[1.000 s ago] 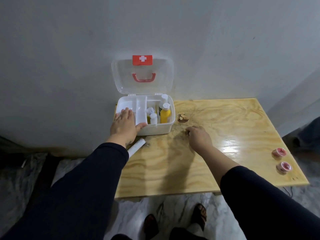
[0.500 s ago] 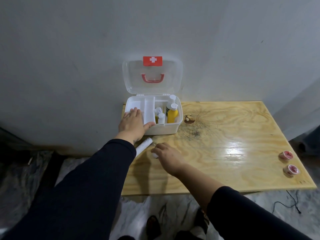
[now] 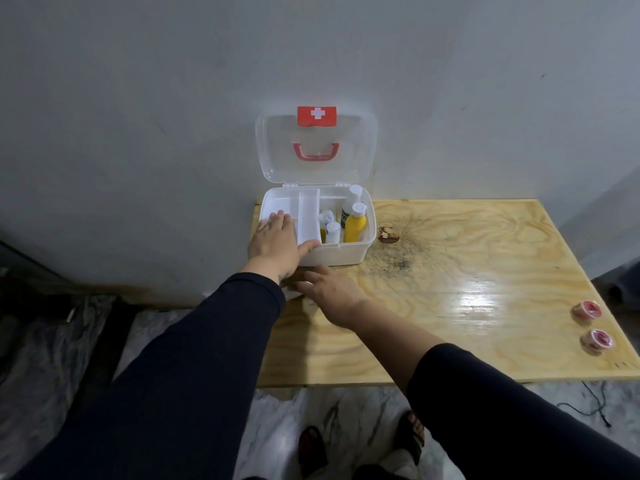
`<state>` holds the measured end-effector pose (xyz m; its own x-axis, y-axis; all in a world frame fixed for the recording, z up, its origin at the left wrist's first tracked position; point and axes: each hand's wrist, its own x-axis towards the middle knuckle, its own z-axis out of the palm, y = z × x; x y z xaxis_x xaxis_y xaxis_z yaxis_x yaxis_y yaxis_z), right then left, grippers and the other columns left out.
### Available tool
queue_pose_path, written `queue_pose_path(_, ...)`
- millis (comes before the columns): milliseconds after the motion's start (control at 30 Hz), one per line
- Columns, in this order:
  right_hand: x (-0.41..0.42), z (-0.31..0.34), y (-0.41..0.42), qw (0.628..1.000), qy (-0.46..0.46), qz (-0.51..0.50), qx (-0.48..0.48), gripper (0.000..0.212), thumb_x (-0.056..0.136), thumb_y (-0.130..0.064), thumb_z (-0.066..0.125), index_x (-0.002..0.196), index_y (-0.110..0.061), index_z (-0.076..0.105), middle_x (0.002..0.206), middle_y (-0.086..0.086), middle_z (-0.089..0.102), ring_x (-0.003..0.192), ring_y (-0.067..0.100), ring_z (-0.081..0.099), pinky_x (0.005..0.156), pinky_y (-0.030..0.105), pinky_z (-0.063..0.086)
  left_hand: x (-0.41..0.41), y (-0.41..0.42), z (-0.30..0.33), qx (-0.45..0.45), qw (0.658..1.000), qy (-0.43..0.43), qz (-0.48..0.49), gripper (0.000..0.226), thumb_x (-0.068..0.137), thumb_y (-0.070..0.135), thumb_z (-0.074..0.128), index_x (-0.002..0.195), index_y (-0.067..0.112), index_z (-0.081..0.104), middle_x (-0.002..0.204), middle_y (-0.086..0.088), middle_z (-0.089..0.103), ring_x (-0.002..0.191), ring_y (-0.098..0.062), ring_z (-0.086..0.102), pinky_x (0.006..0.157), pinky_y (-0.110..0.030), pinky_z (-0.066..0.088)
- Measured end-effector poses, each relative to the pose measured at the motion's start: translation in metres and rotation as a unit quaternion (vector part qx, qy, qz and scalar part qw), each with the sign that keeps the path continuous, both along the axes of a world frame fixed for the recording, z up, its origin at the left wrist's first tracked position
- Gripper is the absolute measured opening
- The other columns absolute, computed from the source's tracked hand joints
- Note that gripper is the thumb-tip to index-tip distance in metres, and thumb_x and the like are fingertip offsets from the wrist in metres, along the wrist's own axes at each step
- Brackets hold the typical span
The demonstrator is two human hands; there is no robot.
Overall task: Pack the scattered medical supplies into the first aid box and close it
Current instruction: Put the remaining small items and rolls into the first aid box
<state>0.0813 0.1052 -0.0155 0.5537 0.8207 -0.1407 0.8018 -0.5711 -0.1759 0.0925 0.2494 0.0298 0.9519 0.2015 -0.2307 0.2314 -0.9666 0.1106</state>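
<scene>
The white first aid box stands open at the table's back left, its clear lid upright against the wall. Inside stand a yellow bottle, a taller white bottle and small white bottles. My left hand lies flat on the box's front left corner, thumb along the rim. My right hand reaches left in front of the box, fingers spread over a white roll that is mostly hidden under my hands. Two pink tape rolls lie at the table's right edge.
The wooden table sits against a grey wall, with a dark knot right of the box. A black cable hangs off the front right corner. My sandalled feet stand on a marble floor below.
My right hand has swept left across the table from the middle to the white roll by the box. My left hand has stayed on the box.
</scene>
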Motion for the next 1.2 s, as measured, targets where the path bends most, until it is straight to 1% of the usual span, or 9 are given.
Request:
queue_pose_path(133, 0.001, -0.009, -0.024, 0.997, 0.034, -0.060, 0.026, 0.052, 0.092, -0.011, 0.055, 0.141, -0.026, 0.042, 0.128, 0.003, 0.057, 0.112, 0.029, 0.046, 0.086, 0.044, 0.050, -0.001, -0.001, 0.000, 0.000, 1.000, -0.010, 0.002, 0.088, 0.092, 0.066, 0.029, 0.154, 0.005, 0.010, 0.163, -0.010, 0.007, 0.151, -0.023, 0.005, 0.122, -0.035, 0.006)
queue_pose_path(400, 0.000, -0.017, -0.088, 0.984, 0.005, -0.174, 0.028, 0.052, 0.093, -0.008, 0.049, 0.141, -0.026, 0.040, 0.133, 0.000, 0.055, 0.111, 0.031, 0.048, 0.083, 0.043, 0.051, -0.001, -0.001, -0.003, -0.002, 1.000, -0.023, -0.004, 0.088, 0.092, 0.066, 0.028, 0.153, 0.003, 0.013, 0.162, -0.011, 0.013, 0.149, -0.023, 0.010, 0.122, -0.035, 0.009)
queue_pose_path(533, 0.006, -0.009, -0.129, 0.957, 0.002, -0.284, 0.068, 0.045, 0.092, -0.016, 0.053, 0.136, -0.021, 0.044, 0.134, 0.003, 0.055, 0.114, 0.032, 0.047, 0.086, 0.042, 0.048, -0.001, 0.001, 0.001, -0.010, 0.999, -0.032, -0.001, 0.089, 0.091, 0.067, 0.032, 0.152, 0.004, 0.019, 0.160, -0.010, 0.019, 0.147, -0.024, 0.017, 0.121, -0.036, 0.015)
queue_pose_path(667, 0.021, 0.021, -0.147, 0.914, -0.028, -0.370, 0.163, 0.037, 0.090, -0.008, 0.054, 0.127, -0.010, 0.049, 0.116, 0.014, 0.063, 0.101, 0.036, 0.050, 0.070, 0.039, 0.043, -0.001, 0.004, 0.004, -0.036, 0.998, -0.047, -0.002, 0.093, 0.089, 0.067, 0.039, 0.154, 0.005, 0.011, 0.163, -0.010, 0.007, 0.150, -0.024, 0.007, 0.121, -0.039, 0.013)
queue_pose_path(733, 0.029, 0.041, -0.143, 0.895, -0.033, -0.392, 0.209, 0.031, 0.090, -0.009, 0.054, 0.120, -0.007, 0.049, 0.105, 0.018, 0.064, 0.094, 0.038, 0.052, 0.063, 0.035, 0.038, -0.003, 0.006, 0.005, -0.041, 0.997, -0.070, 0.009, 0.099, 0.087, 0.068, 0.043, 0.154, 0.005, 0.006, 0.163, -0.010, 0.001, 0.151, -0.023, 0.002, 0.122, -0.039, 0.011)
queue_pose_path(800, 0.038, 0.061, -0.130, 0.889, -0.031, -0.390, 0.236, 0.028, 0.089, -0.010, 0.056, 0.116, -0.004, 0.050, 0.102, 0.020, 0.064, 0.092, 0.039, 0.052, 0.063, 0.035, 0.037, -0.006, 0.009, 0.005, -0.065, 0.994, -0.076, 0.049, 0.105, 0.084, 0.068, 0.049, 0.155, 0.005, 0.003, 0.163, -0.008, -0.002, 0.151, -0.023, 0.001, 0.121, -0.037, 0.010)
queue_pose_path(1000, 0.052, 0.101, -0.054, 0.916, 0.006, -0.340, 0.212, 0.028, 0.087, -0.017, 0.058, 0.115, -0.012, 0.056, 0.106, 0.012, 0.066, 0.096, 0.031, 0.056, 0.071, 0.036, 0.047, -0.010, 0.016, 0.004, -0.154, 0.979, -0.068, 0.119, 0.115, 0.077, 0.064, 0.064, 0.155, 0.008, 0.001, 0.164, -0.004, -0.002, 0.150, -0.023, 0.010, 0.117, -0.042, 0.024)
queue_pose_path(1100, 0.053, 0.107, -0.010, 0.899, 0.077, -0.372, 0.217, 0.029, 0.086, -0.020, 0.058, 0.113, -0.010, 0.058, 0.106, 0.011, 0.066, 0.093, 0.031, 0.063, 0.072, 0.038, 0.053, -0.010, 0.015, 0.004, -0.173, 0.974, -0.062, 0.133, 0.117, 0.076, 0.064, 0.065, 0.155, 0.007, 0.000, 0.164, -0.003, -0.003, 0.149, -0.025, 0.015, 0.115, -0.043, 0.028)
queue_pose_path(1200, 0.059, 0.103, 0.021, 0.891, 0.098, -0.398, 0.197, 0.022, 0.086, -0.018, 0.056, 0.102, -0.004, 0.059, 0.084, 0.008, 0.062, 0.089, 0.030, 0.062, 0.066, 0.032, 0.046, -0.010, 0.016, 0.002, -0.170, 0.974, -0.065, 0.135, 0.114, 0.078, 0.063, 0.064, 0.154, 0.007, 0.000, 0.164, -0.001, -0.003, 0.149, -0.023, 0.017, 0.113, -0.040, 0.030)
